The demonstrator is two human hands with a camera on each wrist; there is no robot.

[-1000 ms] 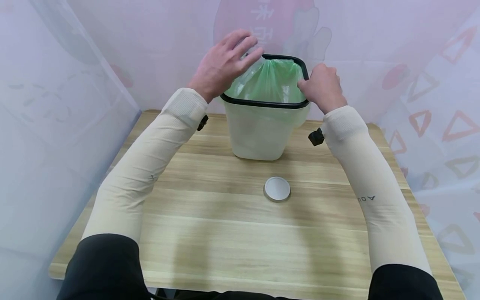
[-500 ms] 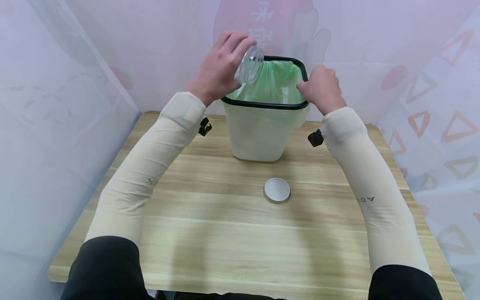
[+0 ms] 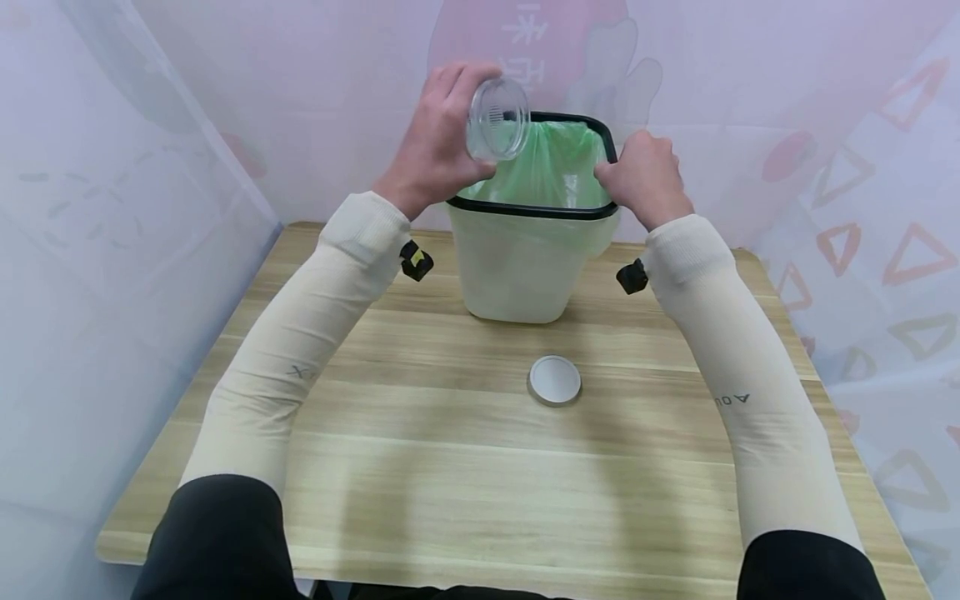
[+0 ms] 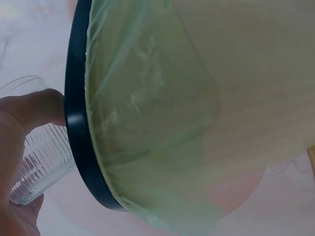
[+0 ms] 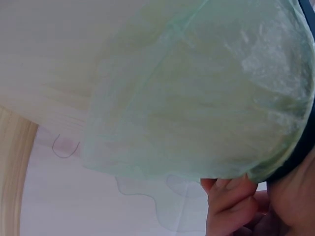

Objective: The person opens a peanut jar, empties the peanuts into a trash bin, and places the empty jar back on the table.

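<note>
My left hand [image 3: 433,142] holds a clear glass jar [image 3: 501,119] tipped on its side by the bin's left rim. Ribbed glass of the jar [image 4: 47,155] shows between thumb and fingers in the left wrist view. A whitish bin [image 3: 517,271] with a black rim [image 3: 534,209] stands at the back of the table, lined with a green plastic bag [image 3: 562,162]. At the rim's right side my right hand [image 3: 645,179] grips the edge. Curled fingers [image 5: 234,199] show under the bag's hem in the right wrist view. The bin's bottom inside is hidden.
A round, pale jar lid [image 3: 554,380] lies on the wooden table [image 3: 465,492] in front of the bin. Printed curtains [image 3: 315,108] hang close behind the table and along both sides.
The left hand has turned and drawn slightly back, bringing the jar out from behind its fingers and round toward the head camera. The right hand and the bin have stayed almost still.
</note>
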